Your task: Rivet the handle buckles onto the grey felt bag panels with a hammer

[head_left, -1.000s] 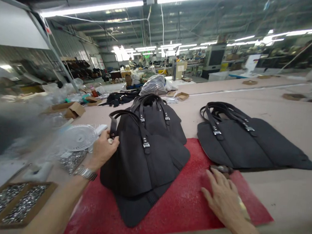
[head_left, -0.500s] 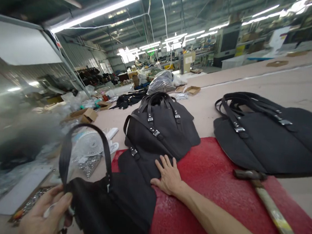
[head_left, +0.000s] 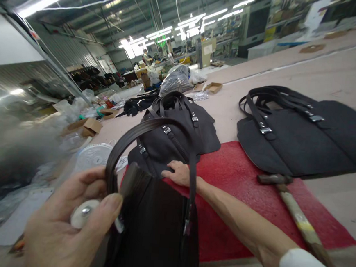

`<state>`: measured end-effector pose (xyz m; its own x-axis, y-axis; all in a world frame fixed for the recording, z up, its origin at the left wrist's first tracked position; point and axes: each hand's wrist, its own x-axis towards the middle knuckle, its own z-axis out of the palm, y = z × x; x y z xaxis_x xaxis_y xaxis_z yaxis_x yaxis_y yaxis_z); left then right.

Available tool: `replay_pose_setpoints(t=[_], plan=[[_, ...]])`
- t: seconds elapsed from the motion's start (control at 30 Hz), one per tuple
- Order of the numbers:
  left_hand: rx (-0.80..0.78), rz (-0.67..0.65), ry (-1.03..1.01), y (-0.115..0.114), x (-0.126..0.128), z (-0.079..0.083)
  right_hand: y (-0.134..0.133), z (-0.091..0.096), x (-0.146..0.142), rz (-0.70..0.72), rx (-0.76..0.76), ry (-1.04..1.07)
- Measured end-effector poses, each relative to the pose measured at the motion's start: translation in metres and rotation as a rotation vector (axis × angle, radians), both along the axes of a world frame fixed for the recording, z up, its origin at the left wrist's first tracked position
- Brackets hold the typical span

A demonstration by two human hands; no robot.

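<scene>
My left hand [head_left: 75,216] is closed on the base of the strap handle of a black bag panel [head_left: 158,230], holding it up in front of me. A small white round piece with a metal stud [head_left: 84,211] sits in the same hand between palm and thumb. Behind the raised panel, my right hand [head_left: 179,173] lies with fingers out on a stack of black bag panels [head_left: 181,129] with buckled strap handles; its fingertips are partly hidden. Under the panels is a red mat [head_left: 224,170].
A hammer [head_left: 297,217] lies across the mat's right side. More black bag panels [head_left: 307,135] are stacked behind it. To the left are a white fan [head_left: 92,157], a cardboard box [head_left: 84,127] and plastic bags. A plastic-wrapped bundle [head_left: 176,82] stands at the back.
My left hand has lifted the panel up and to the right, so its handle now stands before the stack. My right hand stays on the stack, its fingers less spread.
</scene>
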<state>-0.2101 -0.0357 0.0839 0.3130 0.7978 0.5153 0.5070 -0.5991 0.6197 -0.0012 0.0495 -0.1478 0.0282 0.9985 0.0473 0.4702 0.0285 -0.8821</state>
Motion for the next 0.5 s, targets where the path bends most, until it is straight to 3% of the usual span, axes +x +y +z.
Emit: replay_pose_setpoints(t=[0.1,0.2,0.27,0.3,0.4,0.5], plan=[[0.051,-0.025,0.019,-0.006,0.035,0.016,-0.050,0.013,0.035,0.182,-0.121,0.292],[0.084,0.013,0.077,0.007,0.046,0.000,-0.115,0.018,0.085,0.224,-0.141,0.627],[0.057,0.109,0.156,0.026,0.047,-0.034,-0.156,0.018,0.116,0.152,-0.125,0.845],[0.028,0.180,0.201,0.035,0.047,-0.058,-0.172,0.016,0.129,0.109,-0.127,0.857],[-0.101,0.340,0.318,0.052,0.050,-0.144,-0.198,0.006,0.143,-0.051,-0.155,0.473],[-0.197,0.366,0.526,0.046,0.052,-0.215,-0.191,-0.010,0.131,-0.283,-0.156,0.093]])
